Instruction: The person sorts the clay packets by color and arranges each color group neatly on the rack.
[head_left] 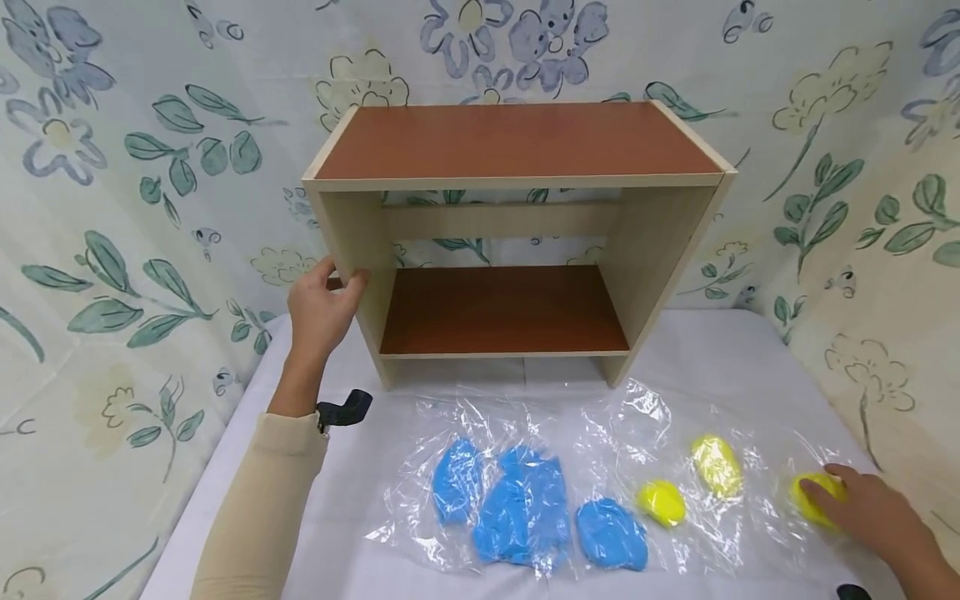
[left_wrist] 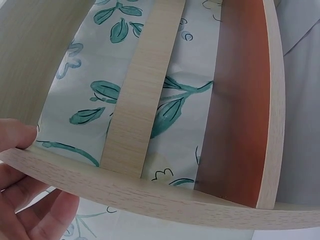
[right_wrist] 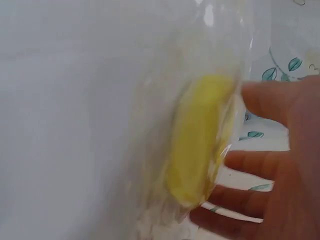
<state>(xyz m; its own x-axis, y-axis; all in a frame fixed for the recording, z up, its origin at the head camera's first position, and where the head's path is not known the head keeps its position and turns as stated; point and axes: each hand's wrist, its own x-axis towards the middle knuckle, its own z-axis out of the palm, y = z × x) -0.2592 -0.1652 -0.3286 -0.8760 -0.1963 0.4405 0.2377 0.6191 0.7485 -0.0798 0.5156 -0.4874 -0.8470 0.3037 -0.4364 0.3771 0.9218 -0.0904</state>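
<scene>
My left hand (head_left: 321, 308) grips the front edge of the left side panel (head_left: 352, 242) of a small wooden shelf unit (head_left: 517, 142). In the left wrist view the thumb (left_wrist: 17, 134) lies on the inner face and the fingers (left_wrist: 55, 212) curl along the outside. At the far right, my right hand (head_left: 873, 508) reaches over a rounded yellow lump (head_left: 810, 504) in clear plastic. The right wrist view shows its fingers (right_wrist: 250, 162) fairly straight at the edge of the yellow lump (right_wrist: 195, 145), thumb apart from them; blur hides exact contact.
Clear plastic wrapping (head_left: 645, 408) lies before the unit, with several blue lumps (head_left: 521, 508) and two more yellow lumps (head_left: 716, 465) inside. The white-covered table (head_left: 337, 500) holds everything. Flowered cloth (head_left: 187, 217) stands behind and at both sides. The unit has a brown inner shelf (head_left: 502, 308).
</scene>
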